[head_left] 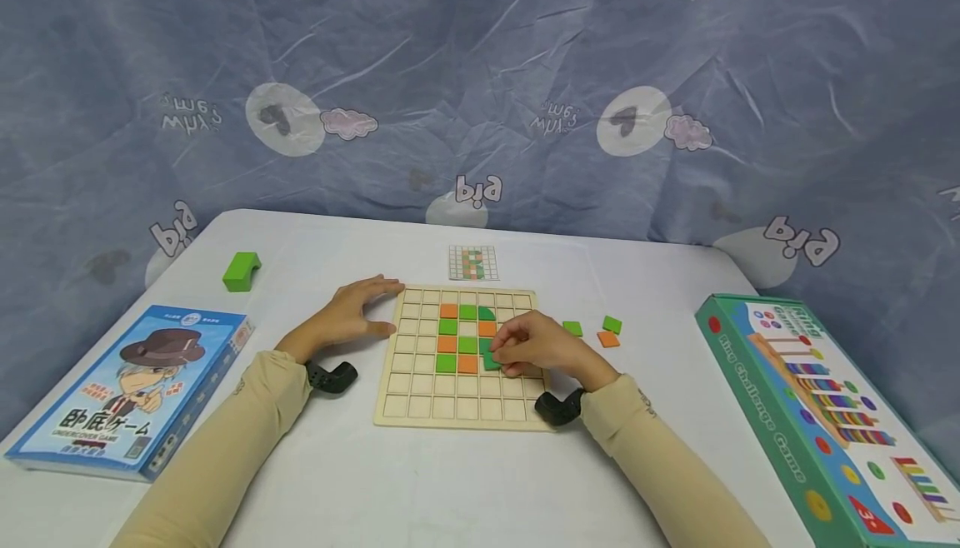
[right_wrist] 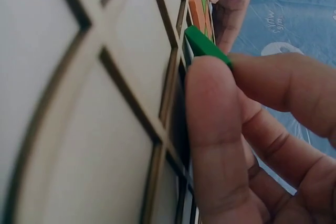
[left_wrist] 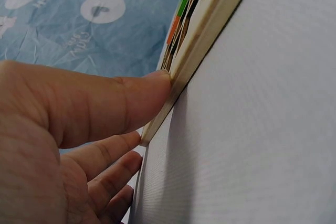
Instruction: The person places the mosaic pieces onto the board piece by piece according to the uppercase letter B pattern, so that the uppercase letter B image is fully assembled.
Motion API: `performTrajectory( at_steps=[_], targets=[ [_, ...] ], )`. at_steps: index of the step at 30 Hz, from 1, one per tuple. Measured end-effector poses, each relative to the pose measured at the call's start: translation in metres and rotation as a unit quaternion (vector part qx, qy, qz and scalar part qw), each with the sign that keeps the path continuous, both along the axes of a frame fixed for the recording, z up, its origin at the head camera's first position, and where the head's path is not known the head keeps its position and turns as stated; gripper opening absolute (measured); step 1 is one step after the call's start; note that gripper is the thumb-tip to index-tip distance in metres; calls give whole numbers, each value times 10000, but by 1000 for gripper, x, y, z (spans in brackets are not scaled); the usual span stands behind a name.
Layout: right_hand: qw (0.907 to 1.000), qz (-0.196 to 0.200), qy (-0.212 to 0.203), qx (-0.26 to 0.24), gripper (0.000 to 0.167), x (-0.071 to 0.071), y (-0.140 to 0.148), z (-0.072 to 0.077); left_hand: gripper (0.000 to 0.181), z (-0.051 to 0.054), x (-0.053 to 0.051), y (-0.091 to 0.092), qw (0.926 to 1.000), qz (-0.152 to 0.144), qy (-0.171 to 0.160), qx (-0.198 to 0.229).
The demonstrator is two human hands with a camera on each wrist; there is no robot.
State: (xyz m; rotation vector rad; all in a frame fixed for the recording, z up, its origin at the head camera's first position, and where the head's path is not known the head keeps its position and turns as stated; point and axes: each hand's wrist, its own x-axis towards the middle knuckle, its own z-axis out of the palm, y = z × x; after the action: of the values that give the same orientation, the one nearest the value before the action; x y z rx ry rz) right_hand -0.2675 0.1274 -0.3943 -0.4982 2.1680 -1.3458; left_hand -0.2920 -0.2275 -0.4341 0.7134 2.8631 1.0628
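White and flat, the table (head_left: 435, 485) lies under two tan sleeves (head_left: 667, 469). Close by, a green box (head_left: 776, 431) sits on the right and a blue box (head_left: 127, 390) on the left. Between them is a wooden board (head_left: 423, 408) with lots of small squares. It looks thin and stiff, so its edge seems the best place to hold it.

Over the board, the right hand (head_left: 536, 344) pinches a dark green tile (right_wrist: 203, 44) between thumb and finger. The tile is tilted, and I cannot tell if it touches the board. It is likely hard and very light, and it should not bend or break easily. It looks smooth, so it might slip a bit. Two fingertips on its edges should be enough, with the flat underside kept free.

Orange and green tiles (head_left: 468, 364) sit in squares beside it. The left hand (head_left: 347, 316) is spread wide, its thumb touching the left edge of the board.

Off to the right, three loose tiles (head_left: 572, 329) lie on the table. Farther back, on the left, is a green block (head_left: 238, 273). A small card (head_left: 473, 265) with a grid picture lies just past the board. Behind it all hangs a blue-gray cloth (head_left: 465, 57) with words and clouds.
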Motion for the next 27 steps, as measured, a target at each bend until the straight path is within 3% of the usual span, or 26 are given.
performTrajectory(
  at_steps=[10, 27],
  targets=[
    [9988, 14, 378, 296, 7, 6, -7, 2, 77, -1, -1, 1, 10000, -6, -19, 47],
    [9954, 55, 874, 386, 5, 7, -10, -6, 77, 1, 0, 1, 10000, 52, 18, -20]
  ],
)
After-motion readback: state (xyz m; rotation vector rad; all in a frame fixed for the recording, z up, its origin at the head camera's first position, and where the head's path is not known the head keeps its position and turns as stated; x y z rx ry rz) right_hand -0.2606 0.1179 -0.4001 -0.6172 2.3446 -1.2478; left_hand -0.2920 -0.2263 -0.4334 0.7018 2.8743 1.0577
